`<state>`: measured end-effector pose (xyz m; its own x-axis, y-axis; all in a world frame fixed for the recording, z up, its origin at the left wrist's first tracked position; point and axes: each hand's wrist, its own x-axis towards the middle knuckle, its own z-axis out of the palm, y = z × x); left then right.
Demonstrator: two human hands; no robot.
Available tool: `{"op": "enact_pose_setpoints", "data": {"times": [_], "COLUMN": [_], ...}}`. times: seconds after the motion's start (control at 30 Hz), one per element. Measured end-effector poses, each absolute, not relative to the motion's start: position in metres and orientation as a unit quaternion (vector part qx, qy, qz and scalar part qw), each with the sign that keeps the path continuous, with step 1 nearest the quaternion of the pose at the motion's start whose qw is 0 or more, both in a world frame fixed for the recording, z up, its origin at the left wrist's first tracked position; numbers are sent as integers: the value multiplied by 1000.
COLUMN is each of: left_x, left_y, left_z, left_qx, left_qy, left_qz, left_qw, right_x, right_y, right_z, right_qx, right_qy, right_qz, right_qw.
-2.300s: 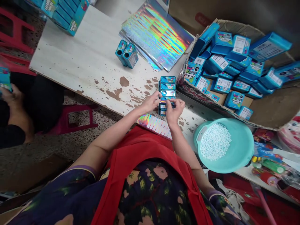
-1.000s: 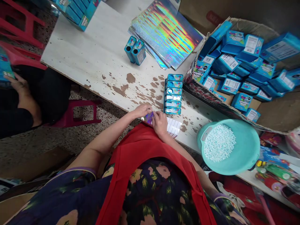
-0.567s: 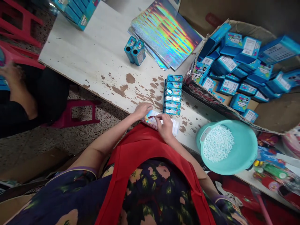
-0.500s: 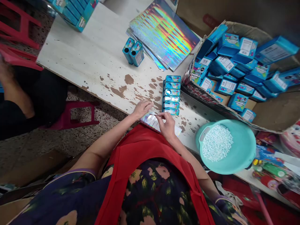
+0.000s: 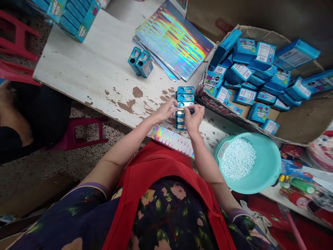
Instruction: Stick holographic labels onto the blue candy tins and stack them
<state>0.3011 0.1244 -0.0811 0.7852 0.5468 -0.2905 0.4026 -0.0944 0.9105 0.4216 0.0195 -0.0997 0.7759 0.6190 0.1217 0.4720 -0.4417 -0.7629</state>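
Note:
A short row of small blue candy boxes [image 5: 185, 91] stands on the table in front of me, with shiny silver stickers across the tops of the nearer ones. Over the middle of this row, a narrow holographic sticker [image 5: 180, 109] spans the gap between my hands. My left hand [image 5: 166, 110] pinches its left end, and the fingers of my right hand [image 5: 194, 117] are closed on its right end. Below my hands, at the table edge, lies a holographic sticker sheet [image 5: 173, 140] cut into strips. My fingers partly cover the boxes beneath.
Two blue boxes [image 5: 140, 62] stand farther back beside a stack of holographic sheets [image 5: 174, 38]. At right are a carton [image 5: 301, 128] of blue boxes and a turquoise tub [image 5: 267, 163] holding small pale candies. A person [image 5: 33, 118] sits at left near a pink stool [image 5: 88, 133].
Both hands have moved from the sticker sheet up to the row of boxes, carrying a sticker between them. The sheet now lies uncovered, and the whole view has shifted slightly.

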Motion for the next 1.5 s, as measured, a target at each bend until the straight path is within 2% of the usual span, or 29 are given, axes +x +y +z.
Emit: {"op": "enact_pose_setpoints", "data": {"times": [0.13, 0.27, 0.37, 0.47, 0.53, 0.6, 0.67, 0.77, 1.07, 1.3, 1.5], "left_x": [316, 321, 322, 314, 298, 273, 245, 211, 200, 201, 206], "left_y": [136, 130, 121, 116, 117, 121, 123, 123, 112, 108, 105], "left_z": [-98, -118, -130, -137, -138, -137, -136, -133, -124, -131, -129], "left_qx": [715, 654, 670, 720, 766, 803, 807, 783, 769, 784, 782], "left_qy": [334, 374, 428, 471, 455, 379, 296, 281, 328, 340, 363], "left_qz": [79, 74, 18, 8, 9, -38, -113, -162, -98, -91, -78], "left_qw": [609, 653, 606, 509, 455, 458, 498, 530, 541, 511, 500], "right_x": [431, 437, 446, 455, 452, 438, 413, 370, 322, 318, 314], "right_y": [37, 44, 48, 46, 36, 17, -6, -38, -37, -39, -55], "right_z": [-110, -119, -126, -128, -124, -116, -108, -105, -128, -141, -140], "right_qx": [-859, -863, -861, -849, -837, -830, -817, -770, -728, -739, -706], "right_qy": [-307, -251, -216, -206, -235, -295, -362, -463, -589, -622, -671], "right_qz": [90, 123, 144, 172, 157, 97, 42, 67, 199, 177, 157], "right_qw": [399, 420, 437, 456, 467, 463, 447, 434, 288, 187, 165]}}
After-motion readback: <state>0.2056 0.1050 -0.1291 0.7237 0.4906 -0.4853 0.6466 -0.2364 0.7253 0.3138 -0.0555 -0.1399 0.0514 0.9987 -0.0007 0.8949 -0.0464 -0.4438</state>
